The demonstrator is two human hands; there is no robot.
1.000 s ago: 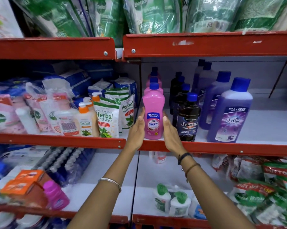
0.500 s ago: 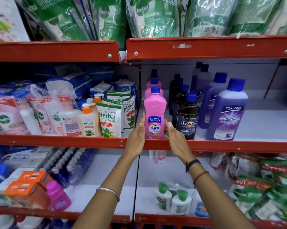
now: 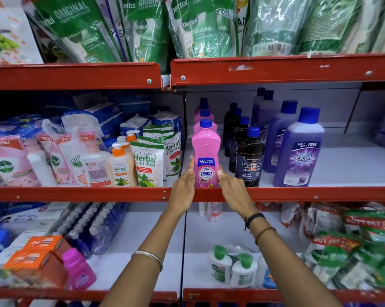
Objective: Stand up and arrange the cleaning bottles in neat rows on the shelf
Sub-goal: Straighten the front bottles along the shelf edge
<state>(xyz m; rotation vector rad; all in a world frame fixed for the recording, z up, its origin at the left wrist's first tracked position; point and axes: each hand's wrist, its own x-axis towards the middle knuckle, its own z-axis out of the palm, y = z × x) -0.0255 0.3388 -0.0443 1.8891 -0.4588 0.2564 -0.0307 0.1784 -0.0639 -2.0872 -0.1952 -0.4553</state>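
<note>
A pink Shakti bottle (image 3: 206, 151) with a blue cap stands upright at the front edge of the red middle shelf (image 3: 297, 193), heading a row of pink bottles. To its right run a row of black Bactin bottles (image 3: 250, 160) and a row of purple Bactin bottles (image 3: 297, 151), all upright. My left hand (image 3: 183, 187) and my right hand (image 3: 233, 191) flank the pink bottle's base with flat, straight fingers. Only the fingertips reach its lower sides, and neither hand wraps around it.
Herbal hand wash pouches (image 3: 147, 162) and pump bottles (image 3: 118, 165) fill the shelf left of a divider. Green Dettol refill packs (image 3: 200, 25) hang over the shelf above. White shelf surface (image 3: 353, 160) lies right of the purple row. The lower shelf holds white bottles (image 3: 231, 267) and packets.
Both hands have slid down the pink bottle's sides and back toward me, from palms pressed on its middle to fingertips at its base. The bottle stays upright at the shelf's front.
</note>
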